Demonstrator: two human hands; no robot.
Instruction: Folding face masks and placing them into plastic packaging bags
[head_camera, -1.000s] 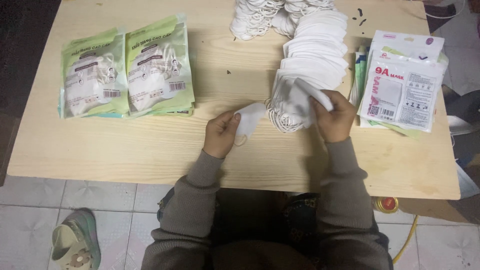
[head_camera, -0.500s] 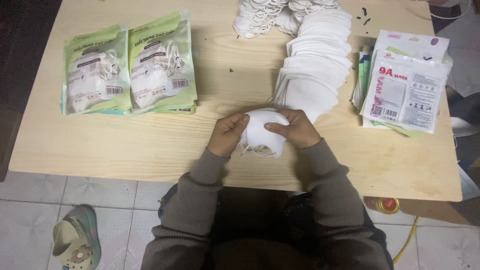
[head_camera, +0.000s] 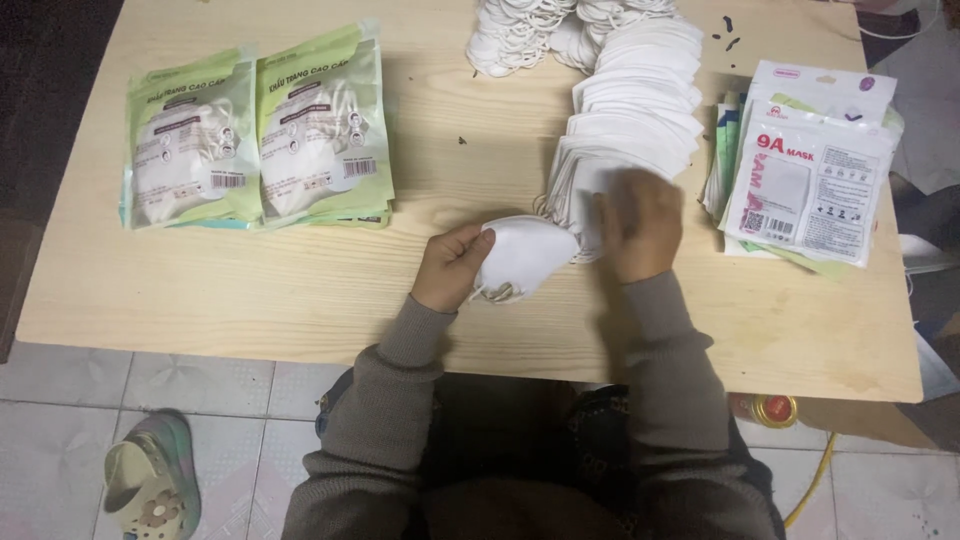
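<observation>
L hand (head_camera: 450, 268) pinching soft white masks (head_camera: 525, 255), R hand (head_camera: 640, 222) blurred on fanned stack (head_camera: 640, 110)

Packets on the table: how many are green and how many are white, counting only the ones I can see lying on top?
Green packets: 2
White packets on top of the right-hand stack: 2
Total: 4
More packets lie under the white ones; their number cannot be told.

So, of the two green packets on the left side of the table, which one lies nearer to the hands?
The right-hand green packet: its lower corner comes closest to the left hand. The other green packet lies beyond it, by the table edge.
</observation>
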